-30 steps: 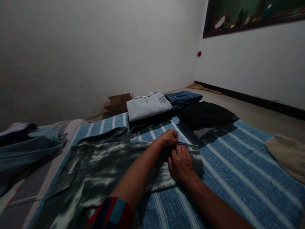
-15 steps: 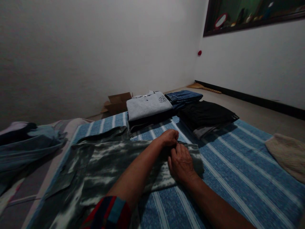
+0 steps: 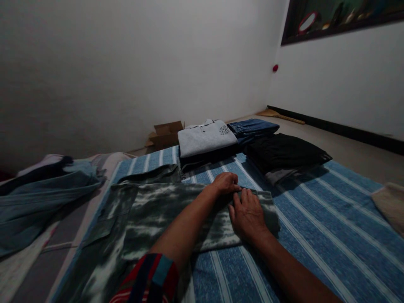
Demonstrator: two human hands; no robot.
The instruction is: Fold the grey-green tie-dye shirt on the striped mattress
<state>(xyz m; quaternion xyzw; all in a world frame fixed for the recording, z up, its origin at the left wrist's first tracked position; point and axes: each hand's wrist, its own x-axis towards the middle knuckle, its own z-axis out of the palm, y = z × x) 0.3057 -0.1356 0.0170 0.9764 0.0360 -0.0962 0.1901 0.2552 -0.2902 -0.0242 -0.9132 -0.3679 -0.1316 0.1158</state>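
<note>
Dark green and white tie-dye trousers (image 3: pixel 160 210) lie on the blue striped cloth, a flap pocket showing at the left and a folded leg stretching right. My left hand (image 3: pixel 225 183) is closed at the far edge of that leg, its fingers pinching the fabric there. Just right of it, my right hand (image 3: pixel 249 212) lies palm down on the leg with its fingers stretched towards the same edge. Some fabric under both hands is hidden.
Beyond the trousers sit a folded grey shirt (image 3: pixel 206 141), folded blue jeans (image 3: pixel 254 128) and folded black clothing (image 3: pixel 287 151). Loose light-blue denim (image 3: pixel 47 191) lies left on the blue striped cloth's (image 3: pixel 303 235) neighbouring bedding. A cardboard box (image 3: pixel 167 134) stands by the wall.
My right hand's fingers have straightened and flattened on the fabric. My left hand stays at the trousers' edge. The whole view has shifted, so things appear slightly further right.
</note>
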